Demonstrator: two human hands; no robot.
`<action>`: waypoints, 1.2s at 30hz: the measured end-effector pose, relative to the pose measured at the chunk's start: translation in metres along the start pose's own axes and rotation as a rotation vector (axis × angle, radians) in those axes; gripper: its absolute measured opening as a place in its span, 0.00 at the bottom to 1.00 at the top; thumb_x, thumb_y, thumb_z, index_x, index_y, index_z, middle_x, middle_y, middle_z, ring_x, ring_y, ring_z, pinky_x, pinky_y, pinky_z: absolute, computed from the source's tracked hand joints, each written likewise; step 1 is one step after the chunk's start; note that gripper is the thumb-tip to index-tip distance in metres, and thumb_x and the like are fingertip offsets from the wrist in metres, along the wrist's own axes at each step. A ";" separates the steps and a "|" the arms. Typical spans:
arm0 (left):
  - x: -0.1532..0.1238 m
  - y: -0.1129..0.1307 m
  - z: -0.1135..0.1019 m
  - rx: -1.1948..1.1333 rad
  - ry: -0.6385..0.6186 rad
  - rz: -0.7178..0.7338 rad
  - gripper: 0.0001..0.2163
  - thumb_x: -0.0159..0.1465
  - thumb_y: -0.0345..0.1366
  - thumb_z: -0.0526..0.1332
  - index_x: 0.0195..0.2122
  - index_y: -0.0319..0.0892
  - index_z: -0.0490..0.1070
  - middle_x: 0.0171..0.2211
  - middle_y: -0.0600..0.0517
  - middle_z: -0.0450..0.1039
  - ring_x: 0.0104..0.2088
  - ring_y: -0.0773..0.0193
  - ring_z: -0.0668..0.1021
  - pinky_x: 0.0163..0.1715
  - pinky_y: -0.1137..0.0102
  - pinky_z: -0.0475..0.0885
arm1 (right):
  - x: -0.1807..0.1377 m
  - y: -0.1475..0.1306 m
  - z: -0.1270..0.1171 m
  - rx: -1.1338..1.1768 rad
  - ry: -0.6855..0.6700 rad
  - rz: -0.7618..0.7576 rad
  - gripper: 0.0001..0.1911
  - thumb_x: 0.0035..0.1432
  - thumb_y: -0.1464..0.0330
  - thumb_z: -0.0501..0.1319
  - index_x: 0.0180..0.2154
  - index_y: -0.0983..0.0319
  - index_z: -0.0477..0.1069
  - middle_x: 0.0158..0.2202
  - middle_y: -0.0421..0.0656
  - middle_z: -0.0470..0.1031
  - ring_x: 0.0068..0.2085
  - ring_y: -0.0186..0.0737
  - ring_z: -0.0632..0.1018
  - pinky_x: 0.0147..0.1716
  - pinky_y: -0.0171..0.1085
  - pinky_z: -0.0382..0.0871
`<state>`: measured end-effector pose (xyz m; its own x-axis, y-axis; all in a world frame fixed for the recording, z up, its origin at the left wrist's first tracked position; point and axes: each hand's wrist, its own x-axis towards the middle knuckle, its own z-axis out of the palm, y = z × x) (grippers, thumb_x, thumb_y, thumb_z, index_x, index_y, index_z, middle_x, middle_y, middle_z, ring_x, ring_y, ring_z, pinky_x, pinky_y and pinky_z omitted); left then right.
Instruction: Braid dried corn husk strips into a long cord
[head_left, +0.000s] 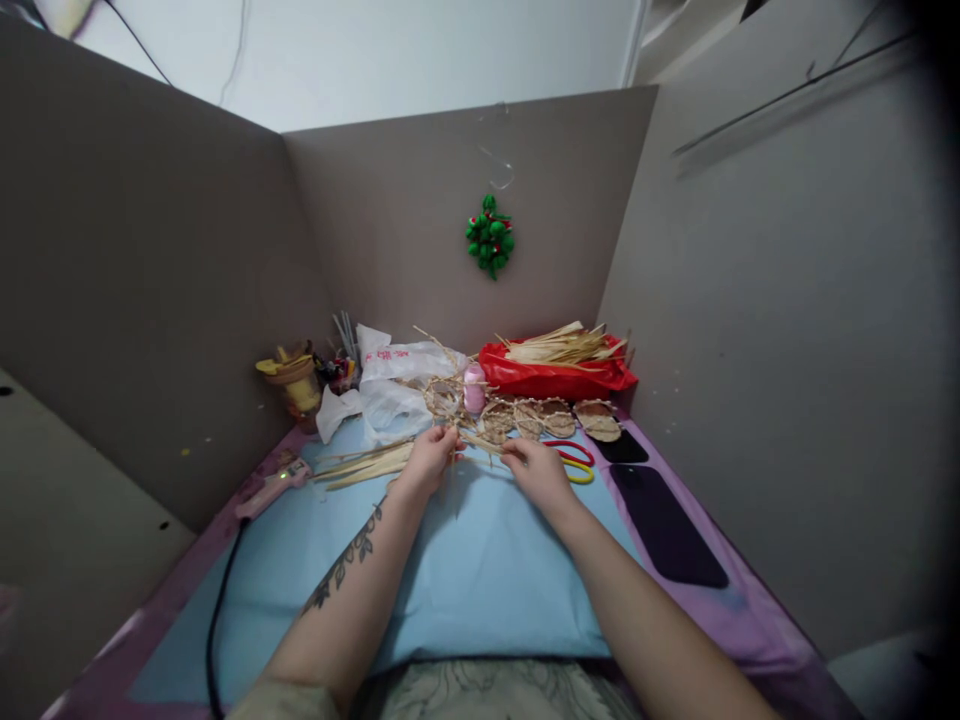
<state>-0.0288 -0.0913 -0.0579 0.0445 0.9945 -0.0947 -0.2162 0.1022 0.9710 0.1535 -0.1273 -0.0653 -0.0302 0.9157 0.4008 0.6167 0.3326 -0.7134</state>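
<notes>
Over the blue cloth (495, 560), my left hand (433, 456) pinches a bunch of thin, pale, dried plant strips, their ends sticking out below the fingers. To its right, my right hand (531, 466) closes its fingertips on a dried plant strip (484, 443) that runs across to my left hand. The exact grip of the left fingers is partly hidden. More loose dried strips (367, 464) lie beside my left wrist. Red-and-yellow-handled scissors (581, 472) rest just right of my right hand, partly covered. Several small woven straw pieces (527, 420) stand behind the hands.
A pink hot glue gun (274, 490) lies left with its black cord. At the back are a pot (300, 388), white plastic bags (397, 395), a pink thread spool (474, 388) and a red bag (555, 378) of dried strips. A dark phone (667, 525) lies right. Grey panels enclose three sides.
</notes>
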 end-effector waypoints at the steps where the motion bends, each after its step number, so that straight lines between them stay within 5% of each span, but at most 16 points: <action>1: 0.000 0.000 0.000 -0.003 0.006 0.009 0.14 0.47 0.43 0.67 0.25 0.38 0.67 0.21 0.55 0.68 0.22 0.71 0.71 0.24 0.75 0.68 | 0.000 0.000 0.000 0.019 -0.013 0.019 0.08 0.49 0.71 0.57 0.31 0.59 0.75 0.30 0.42 0.77 0.33 0.41 0.75 0.34 0.37 0.64; 29: 0.000 -0.002 0.002 0.024 0.048 0.043 0.14 0.49 0.43 0.66 0.25 0.38 0.66 0.21 0.55 0.68 0.23 0.71 0.70 0.24 0.75 0.66 | 0.004 -0.001 -0.014 0.012 -0.159 0.162 0.10 0.45 0.70 0.61 0.33 0.61 0.77 0.31 0.44 0.78 0.34 0.43 0.76 0.36 0.39 0.66; 33: -0.010 0.000 0.010 0.258 -0.071 0.182 0.13 0.54 0.44 0.61 0.24 0.38 0.65 0.21 0.55 0.69 0.20 0.72 0.67 0.22 0.76 0.61 | 0.007 -0.006 -0.010 0.161 0.001 -0.007 0.21 0.40 0.64 0.67 0.40 0.61 0.75 0.47 0.49 0.73 0.50 0.49 0.71 0.49 0.45 0.62; 36: -0.020 0.003 0.020 0.378 -0.176 0.228 0.11 0.56 0.41 0.58 0.23 0.38 0.66 0.18 0.56 0.67 0.18 0.73 0.64 0.21 0.76 0.58 | 0.007 -0.012 -0.001 0.397 -0.046 0.068 0.16 0.44 0.62 0.64 0.37 0.62 0.74 0.39 0.49 0.76 0.42 0.45 0.75 0.43 0.43 0.67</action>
<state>-0.0106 -0.1117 -0.0489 0.2087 0.9683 0.1373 0.1287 -0.1664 0.9776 0.1466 -0.1246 -0.0537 -0.0407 0.9447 0.3253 0.2674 0.3240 -0.9075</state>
